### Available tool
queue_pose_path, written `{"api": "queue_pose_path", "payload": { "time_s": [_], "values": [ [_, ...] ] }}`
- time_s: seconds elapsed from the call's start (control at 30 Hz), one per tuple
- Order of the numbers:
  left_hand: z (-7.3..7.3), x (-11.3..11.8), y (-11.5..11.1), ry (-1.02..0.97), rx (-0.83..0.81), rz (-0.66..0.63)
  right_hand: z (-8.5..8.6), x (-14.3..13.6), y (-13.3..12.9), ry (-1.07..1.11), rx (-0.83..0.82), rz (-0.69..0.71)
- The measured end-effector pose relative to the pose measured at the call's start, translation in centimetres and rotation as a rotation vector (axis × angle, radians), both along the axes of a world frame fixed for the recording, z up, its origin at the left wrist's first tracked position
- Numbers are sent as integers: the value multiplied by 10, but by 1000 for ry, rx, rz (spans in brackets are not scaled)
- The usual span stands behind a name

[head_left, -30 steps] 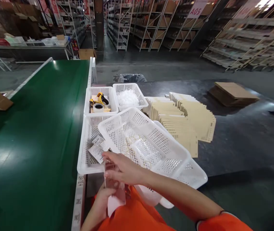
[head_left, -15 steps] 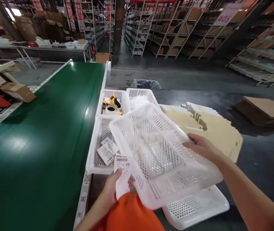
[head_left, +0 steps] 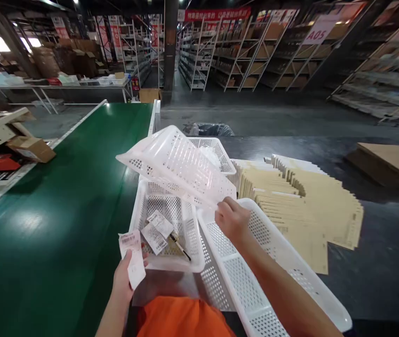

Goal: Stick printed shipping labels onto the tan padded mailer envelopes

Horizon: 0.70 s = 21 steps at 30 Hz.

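While my left hand [head_left: 123, 277] pinches a printed slip [head_left: 135, 256] beside the pen basket [head_left: 166, 265], my right hand [head_left: 234, 218] grips a tilted basket [head_left: 181, 164] above.

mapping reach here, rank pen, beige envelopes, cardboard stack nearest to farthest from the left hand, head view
1. Pen: in white basket, right of left hand
2. Beige envelopes: farther right, on the table
3. Cardboard stack: far right, beyond the envelopes
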<state>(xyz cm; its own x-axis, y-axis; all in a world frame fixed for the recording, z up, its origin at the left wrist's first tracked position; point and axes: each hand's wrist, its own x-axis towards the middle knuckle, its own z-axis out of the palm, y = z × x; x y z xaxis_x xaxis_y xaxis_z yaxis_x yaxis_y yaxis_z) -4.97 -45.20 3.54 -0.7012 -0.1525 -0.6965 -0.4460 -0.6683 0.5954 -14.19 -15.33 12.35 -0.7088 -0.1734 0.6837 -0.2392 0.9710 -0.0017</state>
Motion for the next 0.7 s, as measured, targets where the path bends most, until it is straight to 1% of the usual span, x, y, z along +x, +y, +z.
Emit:
{"api": "queue_pose_path", "payload": {
  "time_s": [0.1, 0.2, 0.3, 0.4, 0.47, 0.5, 0.57, 0.63, 0.7],
  "values": [
    [-9, 9, -7, 19, -28, 8, -16, 0, 2, 11, 22, 104],
    [-12, 11, -7, 4, -20, 7, -23, 0, 5, -62, 2, 98],
    [-13, 10, -2, -41, -12, -4, -25, -2, 8, -91, -18, 68],
    [-13, 8, 4, -56, -14, -33, -19, -4, 14, -70, -43, 22],
    [-13, 8, 4, -54, -19, -53, -6, -2, 26, -26, -115, -71],
    [-13, 9, 2, -50, -18, -61, 4, 3, 35, 2, -179, -132],
    [-16, 12, -4, -40, -13, -68, 31, 19, 61, 27, -346, -236],
    [-20, 17, -12, -25, -5, -77, 62, 45, 99, -49, -554, -312],
    [-26, 22, -20, -17, 7, -102, 86, 75, 148, -223, -775, -384]
  ]
}}
